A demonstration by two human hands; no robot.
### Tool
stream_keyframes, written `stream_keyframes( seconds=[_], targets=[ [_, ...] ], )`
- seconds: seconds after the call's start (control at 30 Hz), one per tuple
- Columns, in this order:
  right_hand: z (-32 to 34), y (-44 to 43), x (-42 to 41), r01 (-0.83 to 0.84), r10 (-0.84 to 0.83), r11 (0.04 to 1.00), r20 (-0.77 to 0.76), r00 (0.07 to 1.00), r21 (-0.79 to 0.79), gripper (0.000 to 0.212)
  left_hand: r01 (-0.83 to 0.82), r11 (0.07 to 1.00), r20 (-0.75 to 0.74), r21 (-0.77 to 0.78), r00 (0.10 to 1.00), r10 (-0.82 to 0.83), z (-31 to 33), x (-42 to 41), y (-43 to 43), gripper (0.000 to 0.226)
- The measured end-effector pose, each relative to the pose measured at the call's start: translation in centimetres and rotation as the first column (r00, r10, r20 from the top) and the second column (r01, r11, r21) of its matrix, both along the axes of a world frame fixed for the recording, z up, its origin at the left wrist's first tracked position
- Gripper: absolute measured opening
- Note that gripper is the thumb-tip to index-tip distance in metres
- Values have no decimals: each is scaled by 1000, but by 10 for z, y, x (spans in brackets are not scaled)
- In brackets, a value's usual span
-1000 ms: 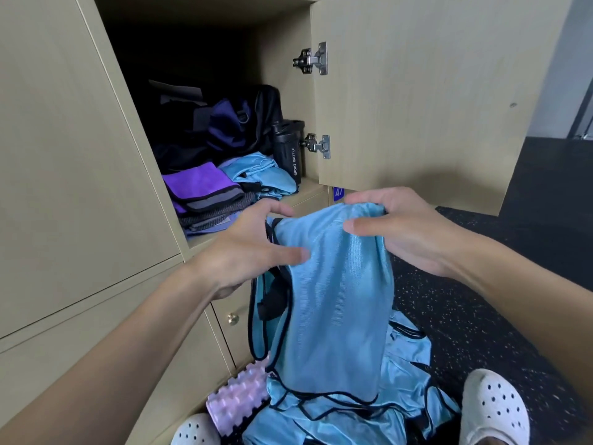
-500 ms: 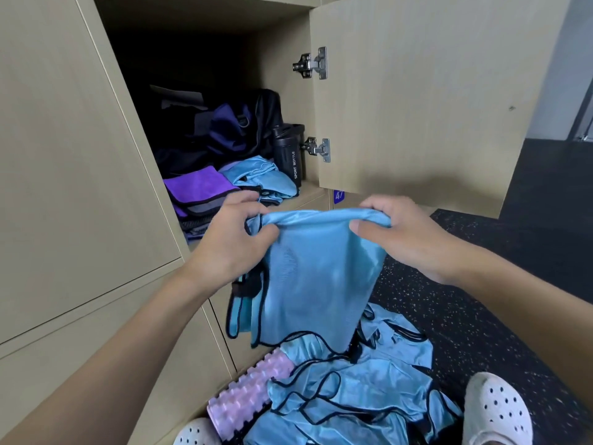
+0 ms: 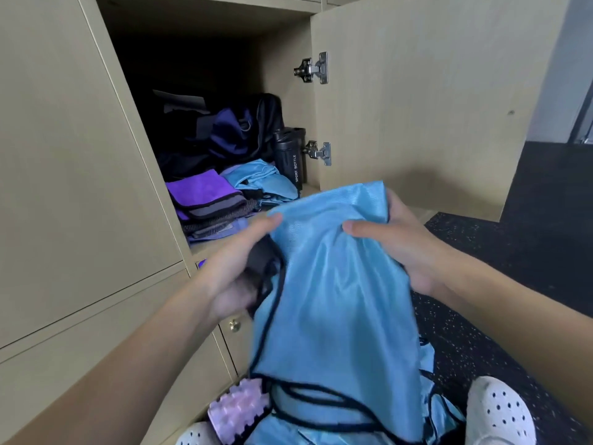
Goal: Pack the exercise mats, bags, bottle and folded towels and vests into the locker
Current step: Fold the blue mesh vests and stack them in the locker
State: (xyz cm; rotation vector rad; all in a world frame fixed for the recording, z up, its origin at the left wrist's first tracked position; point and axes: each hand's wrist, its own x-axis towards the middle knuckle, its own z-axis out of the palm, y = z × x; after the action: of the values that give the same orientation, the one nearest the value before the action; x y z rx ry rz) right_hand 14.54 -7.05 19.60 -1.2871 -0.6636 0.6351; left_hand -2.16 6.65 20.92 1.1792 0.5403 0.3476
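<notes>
A light blue vest (image 3: pixel 337 277) with dark trim hangs in front of the open locker (image 3: pixel 282 101). My left hand (image 3: pixel 237 271) grips its left edge and my right hand (image 3: pixel 394 239) grips its upper right edge, thumb on the front. Inside the locker lie folded purple and grey towels (image 3: pixel 205 200), a folded blue vest (image 3: pixel 260 181), dark bags (image 3: pixel 224 133) and a black bottle (image 3: pixel 293 155) at the right wall. More blue vests (image 3: pixel 321 425) are piled on the floor below.
The locker door (image 3: pixel 433 101) stands open to the right. A pink ridged roller (image 3: pixel 237 409) lies on the floor by the lower cabinet. White clogs (image 3: pixel 497 412) are at the bottom, on a dark speckled floor (image 3: pixel 513 268). Closed locker fronts (image 3: pixel 70 175) fill the left.
The vest has been lifted and spread longer between my hands. My left hand has shifted down its left edge; my right hand holds the top right corner.
</notes>
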Motion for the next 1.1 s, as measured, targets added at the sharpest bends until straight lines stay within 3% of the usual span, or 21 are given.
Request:
stream_keyframes(
  seconds=[0.07, 0.1, 0.2, 0.23, 0.3, 0.4, 0.5, 0.57, 0.67, 0.73, 0.8, 0.93, 1.1],
  targets=[
    [0, 1, 4, 79, -79, 997, -18, 997, 7, 66, 242, 968, -105, -65, 963, -248, -11, -2, -9, 35],
    [1, 1, 7, 110, -109, 994, -27, 994, 13, 69, 293, 955, -107, -51, 949, -297, -15, 0, -12, 42],
    [3, -2, 13, 169, -169, 986, -50, 984, 6, 65, 79, 997, 32, 4, 996, -79, -26, 11, -21, 101],
    [3, -2, 14, 174, -174, 985, -57, 983, -16, 62, -11, 999, 89, 32, 996, 8, -27, 15, -24, 106],
    [5, -5, 12, 152, -156, 985, -45, 987, -80, 61, -126, 987, 180, 98, 978, 107, -26, 20, -28, 96],
    [4, -8, 6, 22, -16, 973, 27, 1000, -228, 103, -249, 943, 257, 221, 948, 190, -22, 22, -23, 84],
    [0, -9, -4, -144, 149, 966, 6, 989, -215, 117, -337, 906, 304, 254, 918, 256, -16, 19, -17, 74],
    [-1, -6, -4, -115, 116, 981, -1, 993, -159, 113, -379, 892, 309, 246, 903, 299, -14, 17, -10, 69],
    [4, -4, 6, 92, -94, 995, -120, 988, -21, 93, -409, 882, 302, 235, 893, 334, -10, 14, 0, 65],
    [0, -5, 2, 76, -85, 991, -87, 993, -107, 85, -403, 887, 298, 225, 895, 331, -8, 12, 2, 62],
    [-8, -4, -3, -25, 14, 979, -55, 998, -203, 93, -391, 889, 275, 239, 905, 324, -11, 12, 2, 63],
    [6, -2, -2, 63, -40, 995, -268, 963, 77, 81, -336, 907, 224, 255, 933, 282, -18, 14, 0, 67],
    [8, -6, -3, 27, -25, 999, -94, 995, 19, 57, -206, 929, 112, 307, 977, 180, -23, 13, -6, 70]
  ],
)
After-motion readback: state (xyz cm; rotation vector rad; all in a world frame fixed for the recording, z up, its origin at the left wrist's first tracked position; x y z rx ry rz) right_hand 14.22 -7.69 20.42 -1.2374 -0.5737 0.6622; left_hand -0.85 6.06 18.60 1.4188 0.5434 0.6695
